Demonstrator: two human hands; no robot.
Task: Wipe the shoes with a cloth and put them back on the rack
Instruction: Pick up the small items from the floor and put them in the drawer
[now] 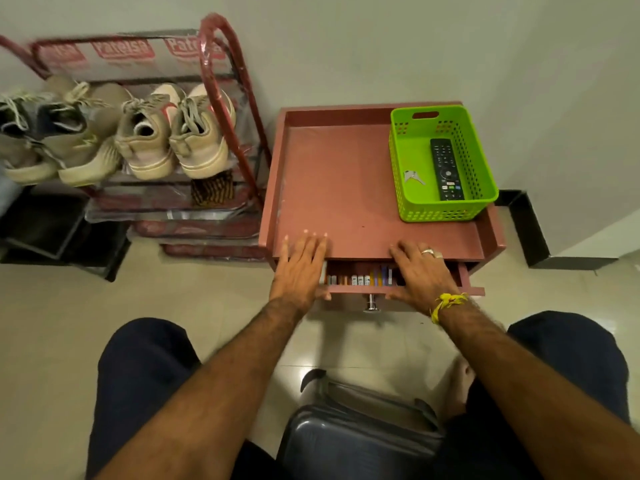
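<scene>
A red metal shoe rack [221, 109] stands at the left against the wall. Two beige sneakers [176, 133] sit heel-out on its shelf, with more beige and grey shoes [59, 133] further left. No cloth is visible. My left hand [301, 268] lies flat on the front edge of a pink side table [332, 181], thumb on the front of the partly open drawer [363, 289]. My right hand [422, 271], with a ring and a yellow wrist thread, rests over the drawer's right part, fingers spread. Neither hand holds anything.
A green plastic basket [485, 188] holding a black remote [446, 169] and keys [412, 176] sits at the table's back right. Small items fill the drawer. A dark stool [356, 431] is between my knees. A black stand [59, 230] sits on the tiled floor at the left.
</scene>
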